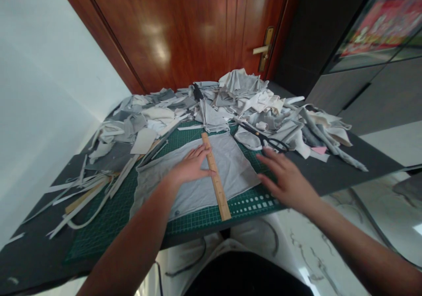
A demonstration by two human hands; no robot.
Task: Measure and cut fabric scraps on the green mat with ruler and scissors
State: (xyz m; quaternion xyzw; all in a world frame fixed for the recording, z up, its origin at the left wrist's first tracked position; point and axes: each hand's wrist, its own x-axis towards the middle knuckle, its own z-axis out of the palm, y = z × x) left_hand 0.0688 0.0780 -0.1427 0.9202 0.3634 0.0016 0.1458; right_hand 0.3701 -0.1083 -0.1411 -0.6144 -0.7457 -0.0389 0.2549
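A wooden ruler (217,186) lies across a light grey piece of cloth (232,164), which is spread on a green cutting mat (194,223). My left hand (194,164) rests on the cloth with fingers spread, its fingertips and thumb touching the ruler's left edge. To the right, my right hand (280,175) hovers over the mat's right side, fingers apart and holding nothing. Just beyond its fingertips lies a pair of black scissors (263,137), handles toward me, beside a small grey cloth scrap (247,138).
A wide heap of grey and white fabric scraps (244,89) covers the table's back. Narrow cloth strips (87,195) lie at the left. The dark table (356,173) ends at a front edge near my body. Behind stands a wooden door (184,32); a white wall (49,67) is left.
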